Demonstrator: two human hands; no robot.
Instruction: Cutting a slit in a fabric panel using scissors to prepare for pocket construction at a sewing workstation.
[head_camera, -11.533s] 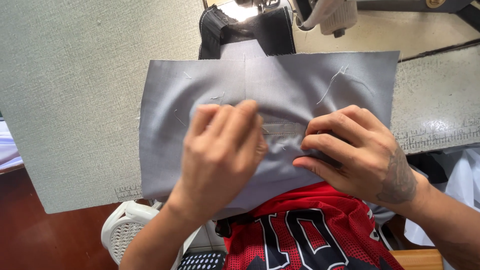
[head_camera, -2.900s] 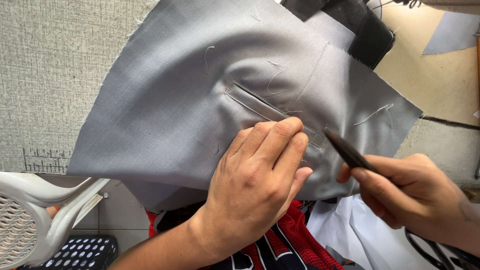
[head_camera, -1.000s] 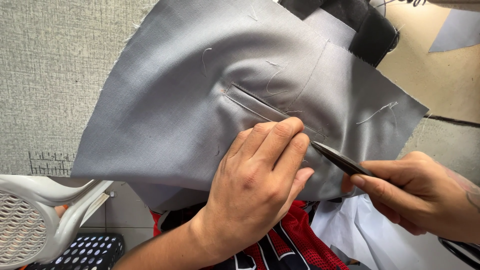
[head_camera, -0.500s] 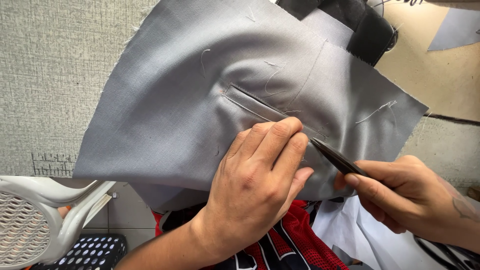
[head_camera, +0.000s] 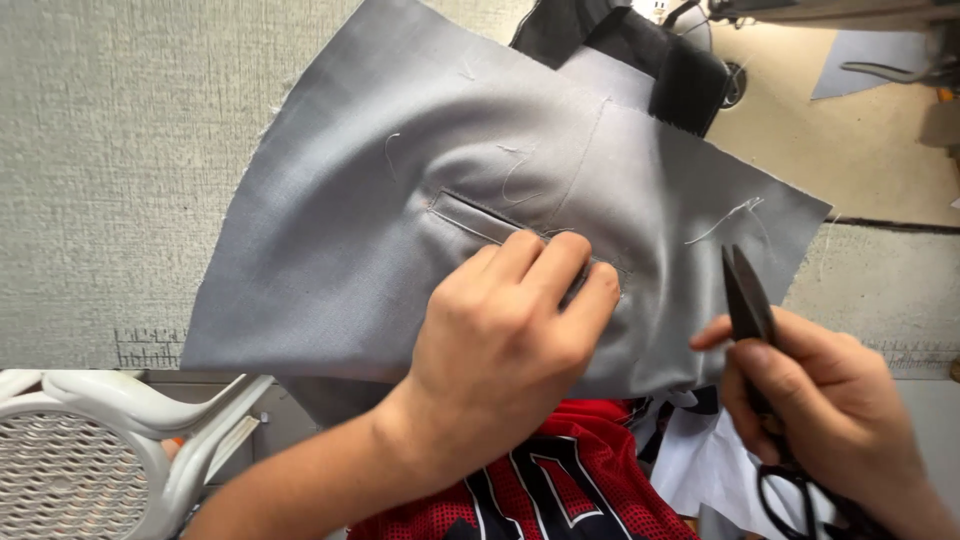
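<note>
The left hand (head_camera: 500, 345) presses flat, fingers spread, on grey fabric (head_camera: 340, 230) lying on the desk (head_camera: 100, 150). The right hand (head_camera: 830, 400) keeps a closed grip on black scissors (head_camera: 748, 300), blades pointing up beside the fabric's edge.

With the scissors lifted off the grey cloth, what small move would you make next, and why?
Probably bring the scissors to the loose white thread just above their tips and snip it. The right hand holds them closed, tips up, beside the cloth, while the left hand presses the cloth flat at the pocket slit.

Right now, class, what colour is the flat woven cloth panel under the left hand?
Plain grey cloth panel, seen clearly in the head view.
</note>
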